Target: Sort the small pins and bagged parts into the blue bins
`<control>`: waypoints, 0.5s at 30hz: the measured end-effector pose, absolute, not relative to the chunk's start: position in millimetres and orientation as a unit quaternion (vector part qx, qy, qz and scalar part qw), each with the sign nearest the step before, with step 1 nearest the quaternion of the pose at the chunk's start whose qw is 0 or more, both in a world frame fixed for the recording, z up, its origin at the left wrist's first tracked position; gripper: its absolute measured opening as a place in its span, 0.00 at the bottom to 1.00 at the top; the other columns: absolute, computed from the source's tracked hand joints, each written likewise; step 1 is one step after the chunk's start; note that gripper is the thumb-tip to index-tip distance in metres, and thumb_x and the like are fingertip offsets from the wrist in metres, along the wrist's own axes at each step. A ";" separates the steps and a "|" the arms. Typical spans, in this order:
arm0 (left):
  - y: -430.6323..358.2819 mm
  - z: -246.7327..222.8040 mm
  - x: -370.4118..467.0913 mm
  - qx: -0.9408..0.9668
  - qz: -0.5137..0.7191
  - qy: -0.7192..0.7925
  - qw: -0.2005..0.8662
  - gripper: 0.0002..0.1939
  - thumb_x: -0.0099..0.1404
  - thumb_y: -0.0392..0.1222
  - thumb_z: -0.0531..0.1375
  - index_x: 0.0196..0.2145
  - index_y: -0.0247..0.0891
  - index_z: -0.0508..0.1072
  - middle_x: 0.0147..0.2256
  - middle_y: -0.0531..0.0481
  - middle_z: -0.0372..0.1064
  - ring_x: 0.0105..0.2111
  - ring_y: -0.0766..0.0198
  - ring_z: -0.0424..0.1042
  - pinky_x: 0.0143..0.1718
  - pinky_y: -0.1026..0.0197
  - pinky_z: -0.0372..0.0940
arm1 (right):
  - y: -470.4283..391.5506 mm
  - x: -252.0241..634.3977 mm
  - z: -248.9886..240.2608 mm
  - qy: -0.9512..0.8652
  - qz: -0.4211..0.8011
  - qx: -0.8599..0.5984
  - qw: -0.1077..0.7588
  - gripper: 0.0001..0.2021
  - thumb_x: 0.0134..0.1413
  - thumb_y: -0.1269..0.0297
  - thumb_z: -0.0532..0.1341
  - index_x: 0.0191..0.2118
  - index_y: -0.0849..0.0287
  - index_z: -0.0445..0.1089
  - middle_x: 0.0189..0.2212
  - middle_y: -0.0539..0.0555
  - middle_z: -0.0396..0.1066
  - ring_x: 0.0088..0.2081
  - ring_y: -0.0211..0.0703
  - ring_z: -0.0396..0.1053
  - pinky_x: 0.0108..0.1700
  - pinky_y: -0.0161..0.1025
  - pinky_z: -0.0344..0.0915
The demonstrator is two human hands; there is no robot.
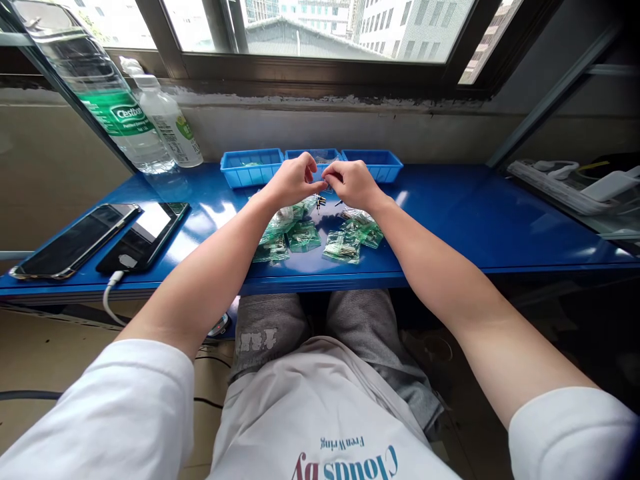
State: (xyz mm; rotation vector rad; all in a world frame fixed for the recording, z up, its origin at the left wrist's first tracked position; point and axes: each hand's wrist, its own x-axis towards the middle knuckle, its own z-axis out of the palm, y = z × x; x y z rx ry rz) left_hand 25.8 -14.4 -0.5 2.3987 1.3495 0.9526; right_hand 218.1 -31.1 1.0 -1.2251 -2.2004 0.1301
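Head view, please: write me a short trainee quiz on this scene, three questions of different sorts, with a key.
1. How many blue bins stand in a row on the table?
2. True or false: the left hand and the right hand are pressed flat on the table, fingers spread.
3. What lies between the hands and the table's front edge? A) coins; B) folded cloths; C) small clear-and-green packets.

Key: 1. Three. 2. False: the fingers are bent, fingertips close together. 3. C.

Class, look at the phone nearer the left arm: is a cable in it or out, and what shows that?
In: a white cable meets the near end of the phone. Whether it is charging, I cannot tell.
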 end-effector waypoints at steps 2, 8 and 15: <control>-15.2 -0.3 26.5 0.816 0.327 0.459 0.126 0.20 0.60 0.47 0.69 0.48 0.37 0.75 0.40 0.47 0.79 0.39 0.59 0.76 0.41 0.61 0.68 | -33.7 216.5 2.2 -0.820 0.060 -0.472 0.319 0.16 0.67 0.63 0.56 0.48 0.61 0.80 0.44 0.58 0.82 0.47 0.53 0.77 0.51 0.43 0.69; -17.2 1.2 27.7 0.826 0.316 0.440 0.157 0.09 0.65 0.45 0.62 0.34 0.37 0.77 0.33 0.48 0.79 0.36 0.59 0.75 0.39 0.61 0.67 | -35.7 214.8 -0.5 -0.802 0.129 -0.467 0.348 0.15 0.69 0.56 0.59 0.49 0.58 0.77 0.40 0.56 0.80 0.41 0.50 0.78 0.47 0.45 0.73; -12.6 -0.4 26.2 0.810 0.337 0.455 0.152 0.05 0.61 0.41 0.63 0.32 0.38 0.78 0.31 0.50 0.78 0.34 0.61 0.74 0.36 0.62 0.67 | -30.4 213.0 -4.4 -0.778 0.205 -0.456 0.381 0.18 0.61 0.50 0.69 0.49 0.56 0.75 0.38 0.55 0.80 0.40 0.49 0.79 0.44 0.46 0.77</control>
